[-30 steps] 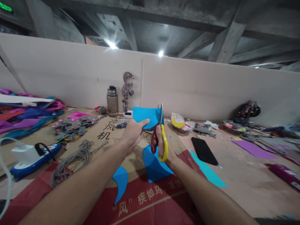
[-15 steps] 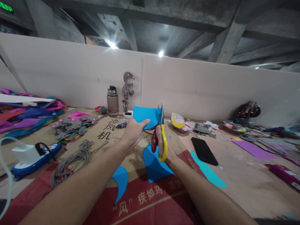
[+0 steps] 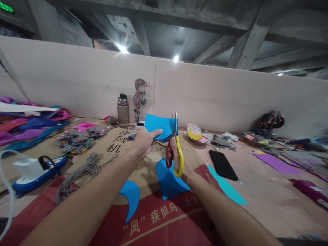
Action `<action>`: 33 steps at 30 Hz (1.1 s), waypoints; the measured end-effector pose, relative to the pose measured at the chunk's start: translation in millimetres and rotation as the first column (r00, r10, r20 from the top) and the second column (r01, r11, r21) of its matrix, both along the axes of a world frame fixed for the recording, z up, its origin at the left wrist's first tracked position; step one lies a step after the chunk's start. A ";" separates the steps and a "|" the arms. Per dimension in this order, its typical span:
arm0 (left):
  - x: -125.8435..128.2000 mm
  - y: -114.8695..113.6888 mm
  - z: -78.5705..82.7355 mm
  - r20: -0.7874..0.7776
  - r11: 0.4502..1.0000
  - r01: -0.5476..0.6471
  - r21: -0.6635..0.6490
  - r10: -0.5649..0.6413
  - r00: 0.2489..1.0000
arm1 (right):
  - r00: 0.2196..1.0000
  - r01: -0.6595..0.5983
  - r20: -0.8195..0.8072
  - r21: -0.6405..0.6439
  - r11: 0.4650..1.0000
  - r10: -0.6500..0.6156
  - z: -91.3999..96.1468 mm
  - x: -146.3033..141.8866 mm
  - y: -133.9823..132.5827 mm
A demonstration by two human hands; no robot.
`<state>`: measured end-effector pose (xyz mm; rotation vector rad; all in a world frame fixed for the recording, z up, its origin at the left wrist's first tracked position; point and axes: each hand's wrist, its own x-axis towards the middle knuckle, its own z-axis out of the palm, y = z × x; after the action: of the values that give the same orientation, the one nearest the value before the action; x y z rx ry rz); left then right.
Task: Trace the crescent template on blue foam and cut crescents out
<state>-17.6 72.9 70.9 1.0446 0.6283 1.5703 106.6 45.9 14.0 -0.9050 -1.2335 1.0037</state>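
My left hand pinches a blue felt-like sheet between thumb and fingers, held up above the table. In my right hand is a pair of scissors with one yellow and one red handle loop. Their blades point upward and straddle the sheet near its right end. Below my hands, a larger blue piece with a curved cut edge lies on flattened cardboard. To its left rests a blue crescent-shaped piece, partly beside my left forearm.
A black phone lies to the right, by a turquoise strip. Grey cord and a blue power strip are on the left. Behind stand a bottle and a low pale partition.
My left hand and the blue sheet have shifted slightly left. The scissors have tilted a little leftward, with their blades still across the sheet. The pieces on the table stay put.
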 end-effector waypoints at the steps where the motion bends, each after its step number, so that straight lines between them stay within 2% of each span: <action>1: -0.7 0.2 0.6 -0.002 1.000 -0.001 -0.003 0.001 1.000 | 1.000 0.003 0.004 0.000 1.000 -0.003 -0.6 0.0 0.4; 23: -12.3 4.5 4.7 -0.097 0.999 0.046 0.007 -0.045 0.994 | 0.999 0.020 -0.037 0.045 0.999 -0.018 -6.2 -0.3 2.3; 33: -23.2 14.6 1.7 -0.169 1.000 0.029 0.012 -0.027 0.985 | 0.996 -0.047 -0.080 -0.019 0.999 0.046 -11.0 -0.8 6.4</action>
<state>-40.7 87.5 72.5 1.2008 0.7150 1.4737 105.9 52.3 2.9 -0.8477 -1.1832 1.0817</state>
